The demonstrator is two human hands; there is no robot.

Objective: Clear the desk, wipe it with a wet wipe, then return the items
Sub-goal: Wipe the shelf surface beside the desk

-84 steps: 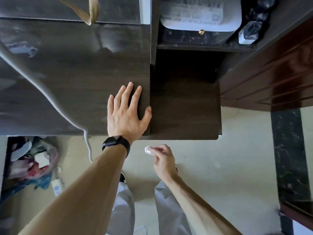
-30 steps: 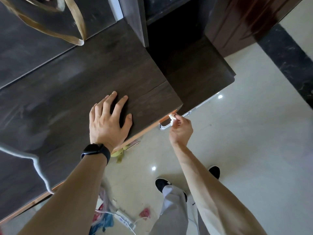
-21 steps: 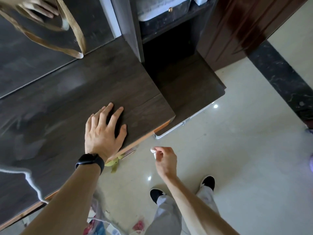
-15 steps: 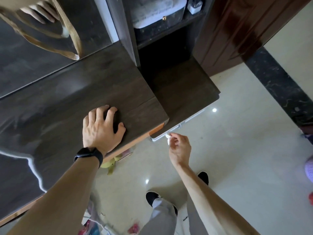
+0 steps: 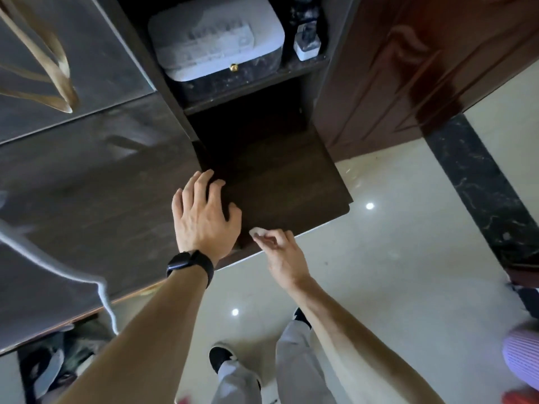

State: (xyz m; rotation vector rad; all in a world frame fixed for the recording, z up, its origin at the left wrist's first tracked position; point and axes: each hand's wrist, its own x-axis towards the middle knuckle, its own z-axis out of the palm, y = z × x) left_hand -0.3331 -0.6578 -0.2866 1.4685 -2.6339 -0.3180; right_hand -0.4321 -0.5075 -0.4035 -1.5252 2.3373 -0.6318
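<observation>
The dark wood desk (image 5: 87, 205) fills the left of the view, with a lower dark side shelf (image 5: 285, 188) joined at its right. My left hand (image 5: 204, 217) rests on the desk's right front corner, fingers spread and slightly bent over the edge. My right hand (image 5: 280, 252) pinches a small balled white wet wipe (image 5: 256, 232) against the front edge of the side shelf.
A white-lidded box (image 5: 215, 39) and a small bottle (image 5: 306, 42) sit on the shelf above. A grey cable (image 5: 58, 266) runs over the desk and drops off its front. A red-brown wooden door (image 5: 408, 59) stands at right. Clutter (image 5: 58, 363) lies under the desk.
My left hand slid right to the desk's corner. My right hand with the wipe stayed at the side shelf's front edge. The camera turned, bringing the upper shelf into view.
</observation>
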